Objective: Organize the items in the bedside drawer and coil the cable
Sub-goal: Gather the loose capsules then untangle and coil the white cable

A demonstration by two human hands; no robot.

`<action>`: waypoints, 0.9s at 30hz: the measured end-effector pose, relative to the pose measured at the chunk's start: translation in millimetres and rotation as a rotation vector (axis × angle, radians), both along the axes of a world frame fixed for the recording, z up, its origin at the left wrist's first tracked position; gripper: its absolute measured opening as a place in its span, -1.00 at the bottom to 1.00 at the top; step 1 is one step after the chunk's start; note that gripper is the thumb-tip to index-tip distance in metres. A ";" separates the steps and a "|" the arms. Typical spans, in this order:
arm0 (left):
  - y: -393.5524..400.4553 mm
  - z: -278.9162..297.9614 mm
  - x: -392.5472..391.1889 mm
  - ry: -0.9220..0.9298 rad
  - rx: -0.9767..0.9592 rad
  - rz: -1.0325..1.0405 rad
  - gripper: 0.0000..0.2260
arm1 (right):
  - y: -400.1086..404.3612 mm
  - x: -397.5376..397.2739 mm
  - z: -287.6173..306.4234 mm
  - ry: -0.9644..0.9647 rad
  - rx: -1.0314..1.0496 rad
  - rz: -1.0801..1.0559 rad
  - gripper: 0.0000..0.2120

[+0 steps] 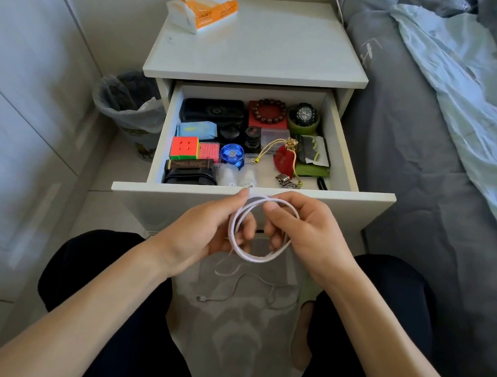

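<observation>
Two loops so far: you hold the white cable [259,257] wound into a small ring in front of the open drawer [333,196], above your lap.
Step in hand: coiling; the things in the drawer already look fairly ordered, so the cable seems to be what is left.
Left hand [205,233]: your thumb and fingertips pinch the top of the ring where the turns meet, the other fingers curled behind it.
Right hand [304,229]: your fingers are curled round the ring's right side, thumb tip pressing the strands near the top.
Loose end: a thin tail hangs from the ring and trails onto the floor between your knees, ending in a small plug [199,299].
Next move: you probably need to draw that tail up and lay it round in turns of the same size, keeping the left pinch firm so the ring does not spring open.
Cable: smooth, round, limp, likely to uncoil if released.
Drawer contents: a hard, glossy puzzle cube [184,147], a shiny blue yo-yo [232,154], a ring of dark round beads [269,110], a soft red pouch [284,160] with yellow cord.
</observation>
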State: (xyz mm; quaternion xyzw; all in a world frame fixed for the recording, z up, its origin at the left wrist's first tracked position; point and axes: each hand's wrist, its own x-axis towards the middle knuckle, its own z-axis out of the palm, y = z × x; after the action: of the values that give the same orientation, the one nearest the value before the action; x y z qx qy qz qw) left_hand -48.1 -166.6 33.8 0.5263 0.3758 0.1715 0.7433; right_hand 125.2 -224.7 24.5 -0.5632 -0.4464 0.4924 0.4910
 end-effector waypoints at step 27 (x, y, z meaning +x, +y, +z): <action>17.9 0.9 2.8 -0.113 -0.172 0.463 -0.90 | 1.4 -18.4 -3.4 0.430 -0.335 0.156 -0.57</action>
State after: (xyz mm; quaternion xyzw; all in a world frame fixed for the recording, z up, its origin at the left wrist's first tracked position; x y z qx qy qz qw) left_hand -45.3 -148.8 34.7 0.3507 0.4574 0.3336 0.7460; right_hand 106.8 -223.3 21.0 -0.4832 -0.2863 0.7037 0.4352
